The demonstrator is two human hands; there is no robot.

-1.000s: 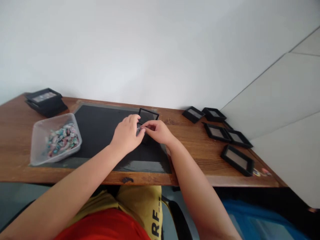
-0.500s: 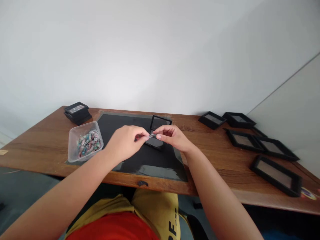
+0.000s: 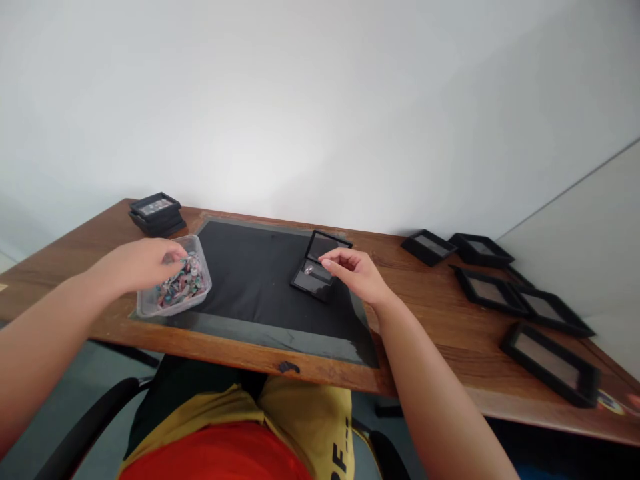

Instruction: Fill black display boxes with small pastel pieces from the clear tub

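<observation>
My left hand (image 3: 143, 265) is over a clear plastic tub (image 3: 175, 311), its curled fingertips among small mixed pieces (image 3: 187, 287) in teal, pink and silver. Its thumb and forefinger come close together there; what they pinch is too small to make out. Above the right side of a small black case (image 3: 313, 285) with a raised, see-through lid (image 3: 320, 244), my right hand (image 3: 356, 272) pinches thumb and forefinger together. Anything between them is hidden. Inside the case lies a small shiny round piece (image 3: 308, 270).
A black mat (image 3: 240, 280) under clear film covers the middle of the wooden table (image 3: 410, 333). Black framed boxes (image 3: 155, 212) are stacked at the back left. Several more black frames (image 3: 553, 363) lie on the right. A white wall stands behind.
My left hand has left the small piece held between both hands and moved left into the tub. My right hand has shifted slightly right. The shiny piece now shows in the case.
</observation>
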